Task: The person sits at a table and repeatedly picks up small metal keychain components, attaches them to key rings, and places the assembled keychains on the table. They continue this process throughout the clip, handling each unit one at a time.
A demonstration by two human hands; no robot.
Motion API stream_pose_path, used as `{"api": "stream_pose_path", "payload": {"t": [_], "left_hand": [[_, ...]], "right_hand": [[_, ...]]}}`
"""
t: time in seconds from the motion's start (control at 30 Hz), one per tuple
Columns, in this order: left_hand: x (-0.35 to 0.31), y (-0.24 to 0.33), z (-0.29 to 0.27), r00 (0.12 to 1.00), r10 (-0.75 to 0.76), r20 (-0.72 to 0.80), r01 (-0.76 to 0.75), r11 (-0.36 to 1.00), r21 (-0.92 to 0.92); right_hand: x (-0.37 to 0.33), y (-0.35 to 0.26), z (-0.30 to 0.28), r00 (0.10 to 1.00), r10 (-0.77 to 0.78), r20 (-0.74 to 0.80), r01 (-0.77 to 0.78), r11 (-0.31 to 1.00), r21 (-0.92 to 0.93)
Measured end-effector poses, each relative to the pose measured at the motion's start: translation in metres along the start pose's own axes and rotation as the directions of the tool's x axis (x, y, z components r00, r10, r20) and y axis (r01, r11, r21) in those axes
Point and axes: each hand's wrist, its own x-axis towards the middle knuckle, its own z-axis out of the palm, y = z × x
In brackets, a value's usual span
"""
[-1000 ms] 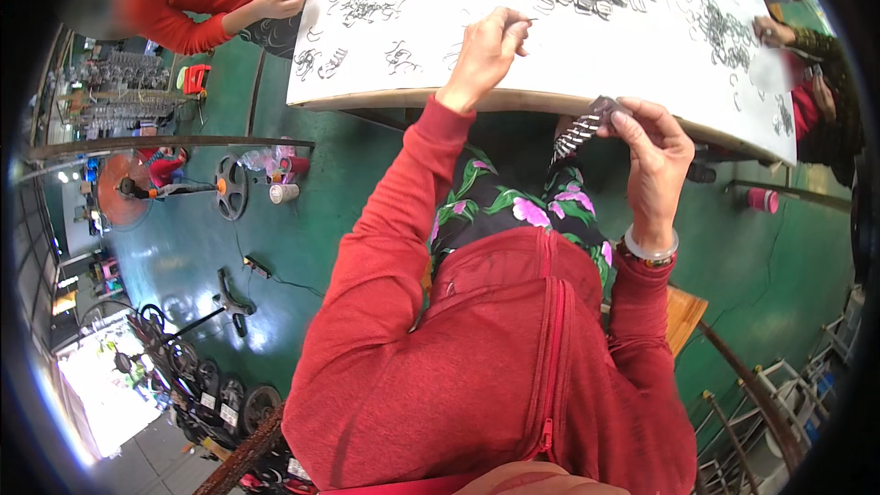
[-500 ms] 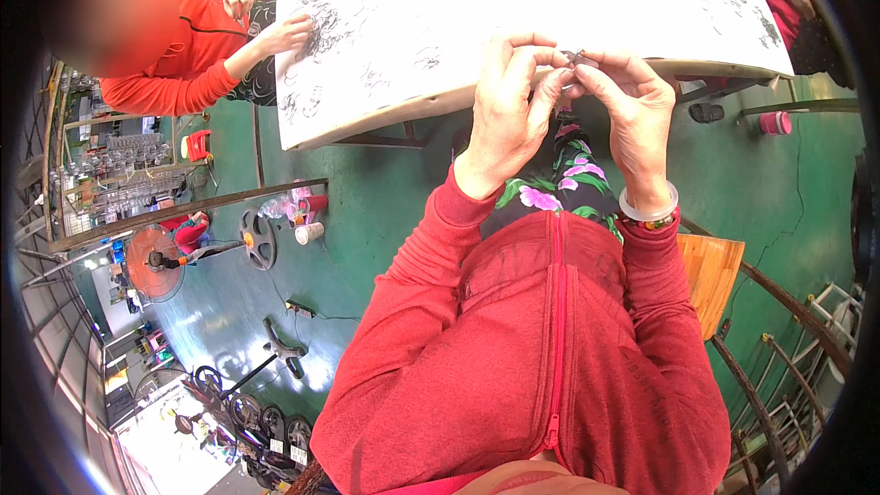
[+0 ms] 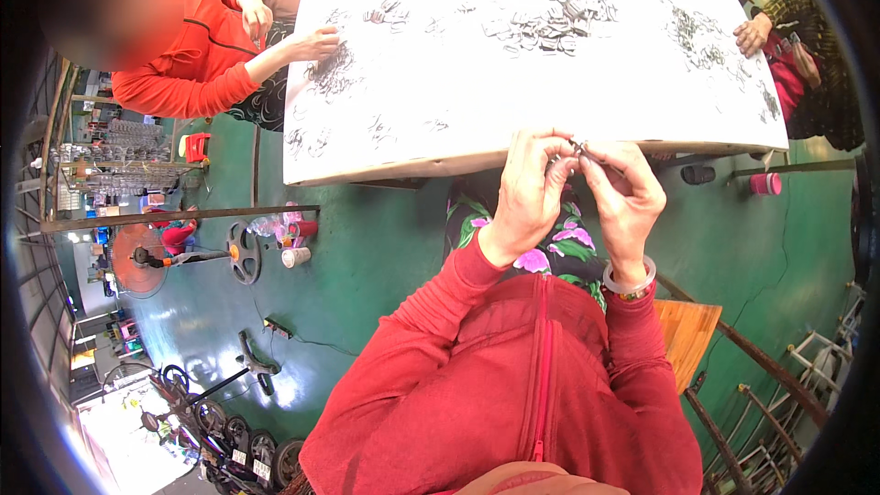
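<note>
At the near edge of a white table [image 3: 440, 101], my left hand [image 3: 532, 188] and my right hand [image 3: 623, 197] meet fingertip to fingertip. Between them they pinch a small dark metal piece [image 3: 577, 147]; its exact kind is too small to make out. Both hands are closed on it, thumbs against forefingers. Farther up the table lies a big heap of small dark pieces [image 3: 555, 0], apart from my hands. Smaller clusters of like pieces [image 3: 385, 14] are scattered to its left, and more loose pieces [image 3: 697, 37] lie to its right.
On the left a person in an orange-red top [image 3: 197, 46] reaches onto the table by some pieces. Another person's hand [image 3: 753, 34] rests at the right edge. A wooden seat [image 3: 686, 339] is at my right; a standing fan [image 3: 139, 258] stands at the left.
The view has shifted, so the table and my hands sit lower in the picture and more of the big heap shows. My fingers keep their pinch. A hand now shows at the right table edge.
</note>
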Motion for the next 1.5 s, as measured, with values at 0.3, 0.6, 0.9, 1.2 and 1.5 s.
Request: {"api": "stream_pose_path", "payload": {"t": [0.3,0.6,0.9,1.2,1.5], "left_hand": [[0.000,-0.009,0.008,0.995,-0.092,0.038,0.099,0.950,-0.295],[-0.003,-0.006,-0.006,1.000,-0.002,0.004,0.004,0.941,-0.338],[-0.024,0.001,-0.013,0.999,-0.033,0.025,0.039,0.945,-0.324],[-0.025,-0.008,-0.029,0.998,-0.060,0.016,0.062,0.970,-0.233],[-0.029,-0.008,-0.027,1.000,-0.015,0.022,0.019,0.976,-0.218]], "right_hand": [[0.004,0.001,-0.003,0.996,0.043,0.075,-0.044,0.999,0.009],[0.066,0.009,-0.043,0.955,0.264,0.136,-0.248,0.961,-0.123],[0.175,0.199,-0.023,0.988,0.064,0.137,0.063,0.651,-0.757],[0.175,0.200,-0.038,0.983,0.084,0.166,0.085,0.590,-0.803],[0.064,0.054,-0.034,0.778,0.516,0.358,-0.557,0.830,0.014]]}}
